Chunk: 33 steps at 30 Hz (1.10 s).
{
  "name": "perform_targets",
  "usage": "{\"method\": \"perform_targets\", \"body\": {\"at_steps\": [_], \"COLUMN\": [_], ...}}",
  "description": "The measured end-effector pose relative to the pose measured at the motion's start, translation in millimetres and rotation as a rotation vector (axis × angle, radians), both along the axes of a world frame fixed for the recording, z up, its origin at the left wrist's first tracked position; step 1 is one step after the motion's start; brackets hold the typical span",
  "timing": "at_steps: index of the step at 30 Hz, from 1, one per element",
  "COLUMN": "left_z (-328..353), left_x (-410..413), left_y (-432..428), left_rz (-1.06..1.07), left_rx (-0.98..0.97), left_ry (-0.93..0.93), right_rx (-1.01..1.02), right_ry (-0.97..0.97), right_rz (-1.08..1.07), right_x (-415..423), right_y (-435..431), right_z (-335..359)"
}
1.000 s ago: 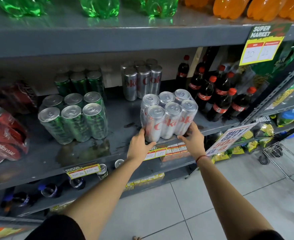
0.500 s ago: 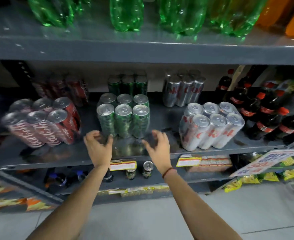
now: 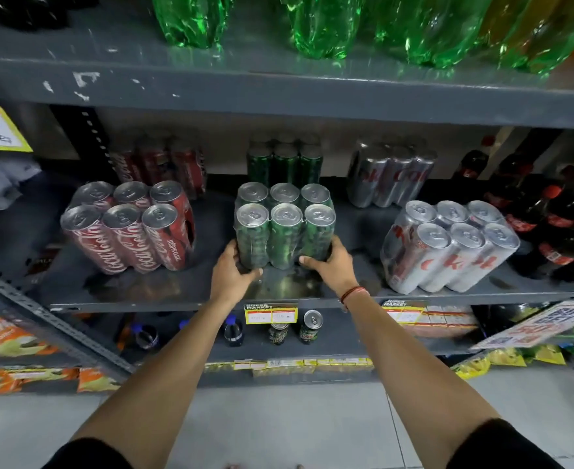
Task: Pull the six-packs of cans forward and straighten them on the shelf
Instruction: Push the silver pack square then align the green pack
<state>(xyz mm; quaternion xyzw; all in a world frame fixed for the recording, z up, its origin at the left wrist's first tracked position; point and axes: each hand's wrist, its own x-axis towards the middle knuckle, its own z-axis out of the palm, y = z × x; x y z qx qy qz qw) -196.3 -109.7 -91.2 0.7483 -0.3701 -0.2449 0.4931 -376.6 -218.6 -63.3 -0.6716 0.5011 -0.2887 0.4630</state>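
Gripping the green six-pack (image 3: 284, 231) at frame centre: left hand (image 3: 233, 270) and right hand (image 3: 329, 265) clasp its lower corners. Shelf (image 3: 143, 292), grey metal: six shrink-wrapped packs of cylindrical cans, three in front, three behind; red pack (image 3: 126, 231) left, silver pack (image 3: 448, 248) right.

Six six-packs stand on the shelf (image 3: 184, 294): two red (image 3: 128, 228), two green (image 3: 284, 231), two silver (image 3: 448, 248).

bare shelf (image 3: 211, 231) lies open on both sides of the green six-pack (image 3: 284, 228): a gap toward the red cola six-pack (image 3: 130, 228) on the left, a wider one toward the silver six-pack (image 3: 448, 248). behind, a second green pack (image 3: 284, 160) blocks the way.
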Motion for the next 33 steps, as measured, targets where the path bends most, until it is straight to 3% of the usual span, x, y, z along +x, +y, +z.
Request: {"method": "perform_targets", "body": {"at_steps": [6,33], "left_z": [2.5,-2.7], "left_x": [-17.2,-34.6], "left_y": [16.9,47.4], "left_rz": [-0.008,-0.018], "left_rx": [-0.030,-0.047], "left_ry": [-0.069,-0.201], "right_rx": [-0.058,-0.101], "right_ry": [0.084,0.108], "right_rz": [0.024,0.060], "right_x": [-23.8,-56.0], "right_y": [14.7,35.5], "right_z": [-4.1,-18.4]}}
